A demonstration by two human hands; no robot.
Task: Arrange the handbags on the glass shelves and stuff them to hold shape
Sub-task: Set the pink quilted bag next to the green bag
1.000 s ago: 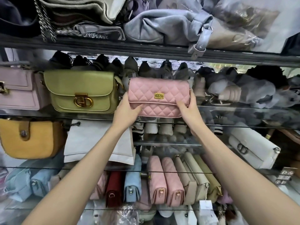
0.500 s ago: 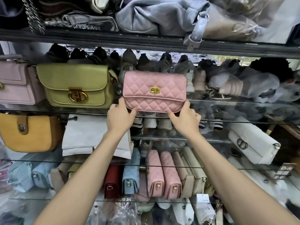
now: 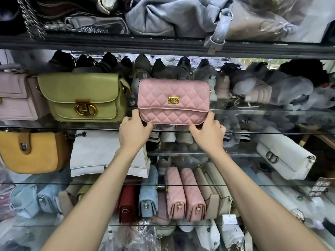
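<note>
We hold the pink bag (image 3: 173,101) upright on the glass shelf (image 3: 272,131), left hand (image 3: 134,132) and right hand (image 3: 208,132) gripping its 2 bottom corners, beside the green bag (image 3: 81,97).

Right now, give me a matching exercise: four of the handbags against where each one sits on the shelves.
1. quilted pink flap handbag
2. smooth green flap handbag
3. mustard suede saddle handbag
4. white leather flap handbag

A. left end, shelf below
B. held at its bottom corners by both hands
C. right side, shelf below, tilted
D. directly left of the pink one

Pairs: 1-B, 2-D, 3-A, 4-C
</note>
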